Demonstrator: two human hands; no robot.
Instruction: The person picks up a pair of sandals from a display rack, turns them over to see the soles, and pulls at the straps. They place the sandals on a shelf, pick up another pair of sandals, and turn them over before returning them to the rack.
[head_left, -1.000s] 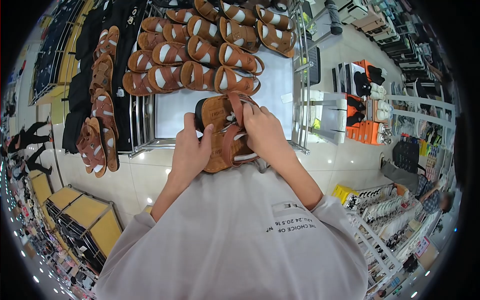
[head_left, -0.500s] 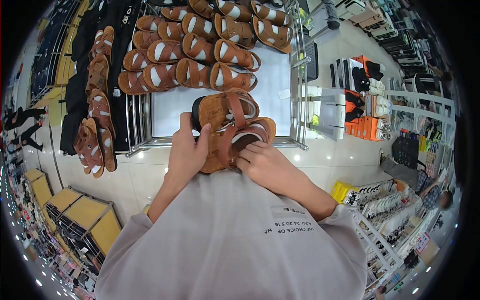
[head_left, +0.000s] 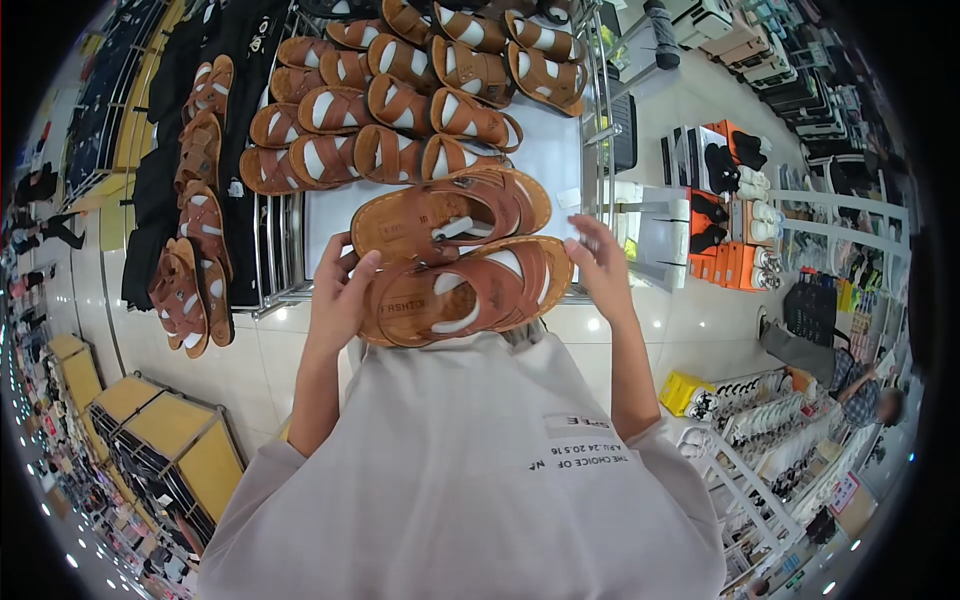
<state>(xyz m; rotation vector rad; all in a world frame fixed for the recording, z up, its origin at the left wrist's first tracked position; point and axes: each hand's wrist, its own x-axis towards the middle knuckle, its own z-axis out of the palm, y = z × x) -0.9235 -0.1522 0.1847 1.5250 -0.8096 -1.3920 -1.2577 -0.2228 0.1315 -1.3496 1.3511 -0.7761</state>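
A pair of brown sandals (head_left: 490,290) lies side by side in front of my chest, toes pointing right, with white paper under the straps. My left hand (head_left: 340,295) grips both at the heel end, thumb on the insole and fingers beneath. At the toe end is my right hand (head_left: 603,265), its fingers apart and blurred a little, with nothing in them. Just beyond the pair, rows of brown sandals (head_left: 400,95) cover the upper part of a white display shelf (head_left: 330,215).
A chrome rail (head_left: 597,170) edges the shelf. On the left, more sandals (head_left: 205,215) hang in a column against black cloth. Orange shoe boxes (head_left: 715,262) with shoes stand to the right, near a yellow box (head_left: 683,392). A person (head_left: 862,385) is at the far right.
My right hand has left the straps and moved right to the toes, opening. The sandals have turned from overlapping to lying parallel, and my left hand has shifted slightly left with them.
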